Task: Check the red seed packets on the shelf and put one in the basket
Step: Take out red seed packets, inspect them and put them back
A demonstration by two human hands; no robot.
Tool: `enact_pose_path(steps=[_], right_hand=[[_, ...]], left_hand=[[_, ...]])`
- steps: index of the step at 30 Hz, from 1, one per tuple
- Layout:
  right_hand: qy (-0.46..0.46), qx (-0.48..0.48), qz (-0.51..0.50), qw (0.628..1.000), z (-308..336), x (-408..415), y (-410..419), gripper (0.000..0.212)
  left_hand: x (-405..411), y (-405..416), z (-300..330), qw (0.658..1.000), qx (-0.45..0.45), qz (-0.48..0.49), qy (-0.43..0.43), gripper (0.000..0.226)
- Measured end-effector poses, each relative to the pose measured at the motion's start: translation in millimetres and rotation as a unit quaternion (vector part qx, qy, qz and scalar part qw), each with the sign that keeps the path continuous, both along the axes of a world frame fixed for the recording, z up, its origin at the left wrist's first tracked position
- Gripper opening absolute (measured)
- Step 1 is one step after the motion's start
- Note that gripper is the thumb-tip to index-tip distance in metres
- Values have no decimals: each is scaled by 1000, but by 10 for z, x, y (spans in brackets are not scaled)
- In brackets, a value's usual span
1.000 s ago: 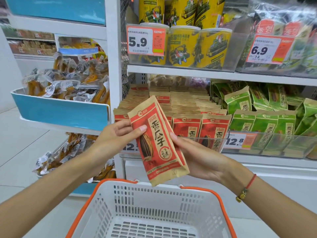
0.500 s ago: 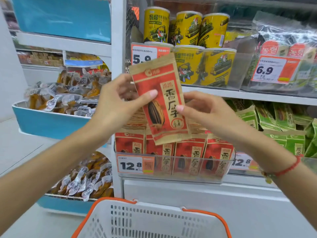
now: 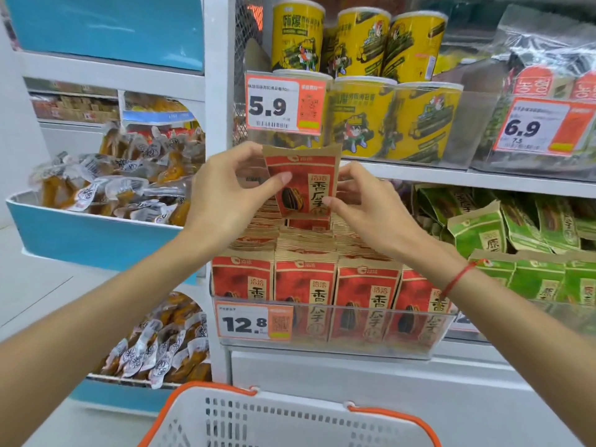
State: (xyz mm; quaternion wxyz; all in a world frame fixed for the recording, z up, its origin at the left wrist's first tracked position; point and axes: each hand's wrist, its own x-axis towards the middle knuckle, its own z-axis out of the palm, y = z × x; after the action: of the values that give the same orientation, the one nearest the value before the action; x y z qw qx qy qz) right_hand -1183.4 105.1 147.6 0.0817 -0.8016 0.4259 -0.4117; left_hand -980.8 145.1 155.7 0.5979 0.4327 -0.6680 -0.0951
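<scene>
I hold one red seed packet [image 3: 304, 180] upright between both hands, over the back rows of the shelf. My left hand [image 3: 227, 196] pinches its left edge, thumb on the front. My right hand [image 3: 364, 204] grips its right edge. The packet's lower end touches the stacked packets behind. Rows of the same red seed packets [image 3: 306, 291] fill the clear-fronted shelf tray below, with a 12.8 price tag [image 3: 254, 322]. The white basket [image 3: 290, 421] with an orange rim sits at the bottom of the view, under my arms.
Green seed packets [image 3: 516, 253] stand to the right of the red ones. Yellow canisters [image 3: 361, 91] and a 5.9 tag fill the shelf above. To the left, blue bins [image 3: 80, 233] hold wrapped snacks. A white shelf post [image 3: 216, 91] divides them.
Both hands have carried the red packet up from over the basket and back to the shelf, turning it upright. The view has tilted up, so less of the basket shows.
</scene>
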Motion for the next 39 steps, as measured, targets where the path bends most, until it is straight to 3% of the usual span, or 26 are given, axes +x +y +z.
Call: enact_pose_path(steps=[8, 12, 14, 17, 19, 24, 31, 36, 39], right_hand=[[86, 28, -49, 995, -78, 0, -157, 27], [53, -1, -60, 997, -7, 30, -169, 26], [60, -13, -68, 996, 5, 44, -208, 21], [148, 35, -96, 984, -20, 13, -321, 25], [187, 77, -106, 974, -67, -5, -381, 25], [78, 0, -101, 992, -85, 18, -381, 9], [204, 48, -114, 971, -33, 36, -441, 12], [362, 72, -115, 922, 128, 133, -450, 19], [302, 59, -109, 945, 113, 129, -474, 15]], left_hand=[[135, -283, -75, 997, 60, -46, -28, 17], [123, -390, -95, 990, 99, -62, -75, 20], [111, -431, -82, 986, 108, -27, -123, 17], [70, -517, -89, 955, 146, 41, -253, 5], [36, -590, -159, 924, 180, 54, -334, 22], [91, -692, -166, 953, 157, 7, -258, 16], [20, -857, -132, 911, 179, 44, -369, 16], [-75, -916, -55, 863, 170, 57, -472, 18], [-45, -911, -61, 884, 179, 11, -431, 16]])
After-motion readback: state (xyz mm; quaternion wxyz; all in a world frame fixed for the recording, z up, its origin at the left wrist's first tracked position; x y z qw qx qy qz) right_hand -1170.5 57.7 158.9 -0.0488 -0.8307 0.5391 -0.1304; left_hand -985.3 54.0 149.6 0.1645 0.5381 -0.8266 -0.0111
